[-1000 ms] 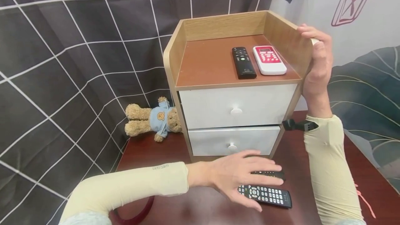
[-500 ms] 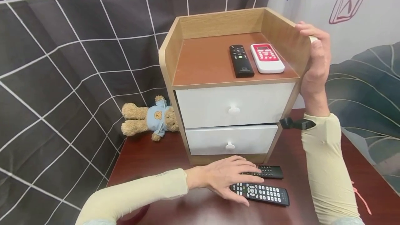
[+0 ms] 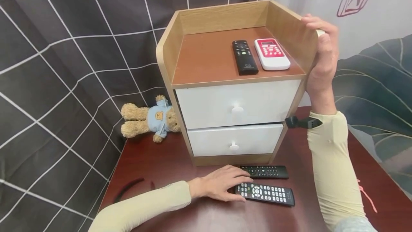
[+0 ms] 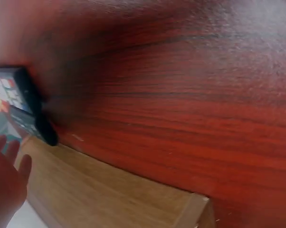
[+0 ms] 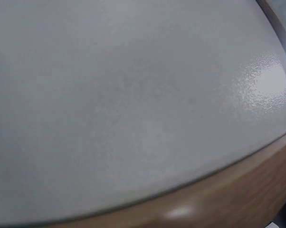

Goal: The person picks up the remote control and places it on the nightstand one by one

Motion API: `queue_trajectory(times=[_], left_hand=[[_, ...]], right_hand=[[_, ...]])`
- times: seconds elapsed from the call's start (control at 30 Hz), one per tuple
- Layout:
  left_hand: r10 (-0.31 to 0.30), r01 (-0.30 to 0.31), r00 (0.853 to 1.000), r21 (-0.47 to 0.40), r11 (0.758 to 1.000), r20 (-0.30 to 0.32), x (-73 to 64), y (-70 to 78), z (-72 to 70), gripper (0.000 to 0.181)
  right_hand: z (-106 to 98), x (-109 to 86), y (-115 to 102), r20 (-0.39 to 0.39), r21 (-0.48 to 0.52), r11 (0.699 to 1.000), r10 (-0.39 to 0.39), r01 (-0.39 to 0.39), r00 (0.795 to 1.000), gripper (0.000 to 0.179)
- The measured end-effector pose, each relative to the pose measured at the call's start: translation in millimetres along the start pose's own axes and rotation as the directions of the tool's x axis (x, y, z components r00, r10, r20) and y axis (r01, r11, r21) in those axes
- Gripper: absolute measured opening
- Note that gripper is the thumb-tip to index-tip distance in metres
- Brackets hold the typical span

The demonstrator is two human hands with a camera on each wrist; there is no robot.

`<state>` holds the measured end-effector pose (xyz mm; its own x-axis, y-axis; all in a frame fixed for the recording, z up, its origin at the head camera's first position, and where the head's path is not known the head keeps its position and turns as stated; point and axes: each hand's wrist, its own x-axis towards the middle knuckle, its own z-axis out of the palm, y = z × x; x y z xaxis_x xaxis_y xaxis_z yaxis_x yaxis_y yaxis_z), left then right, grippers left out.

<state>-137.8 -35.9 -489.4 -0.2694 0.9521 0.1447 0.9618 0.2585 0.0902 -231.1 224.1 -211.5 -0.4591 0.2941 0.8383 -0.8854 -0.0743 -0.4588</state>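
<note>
Your left hand [image 3: 222,185] is lying nearer, grip loose, grasping nothing; front remote [image 3: 270,193] is extending toward 3 o'clock, long axis running roughly 9-to-3; your right hand [image 3: 323,54] is grasping cabinet [image 3: 209,106].

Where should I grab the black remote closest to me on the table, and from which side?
I'd come from above and pinch the front remote near its right end, thumb on the near long edge, fingers on the far one. It's lying flat, it's narrow that way, and a gap separates it from the back remote. The left hand is by its other end.
</note>
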Motion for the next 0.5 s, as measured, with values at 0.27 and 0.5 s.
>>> queue_trajectory(times=[0.27, 0.5], left_hand=[[-0.088, 0.091, 0.994, -0.039, 0.995, 0.059, 4.3, -6.2, 10.7, 0.056], [-0.095, 0.094, 0.992, 0.018, 0.995, 0.082, 15.1, 6.1, 18.7, 0.054]], right_hand=[[1.4, 2.9, 1.0, 0.009, -0.018, 1.000, -0.012, 0.013, 1.000, 0.026], [-1.6, -1.3, -0.5, 0.009, -0.037, 0.999, 0.004, -0.004, 1.000, 0.028]])
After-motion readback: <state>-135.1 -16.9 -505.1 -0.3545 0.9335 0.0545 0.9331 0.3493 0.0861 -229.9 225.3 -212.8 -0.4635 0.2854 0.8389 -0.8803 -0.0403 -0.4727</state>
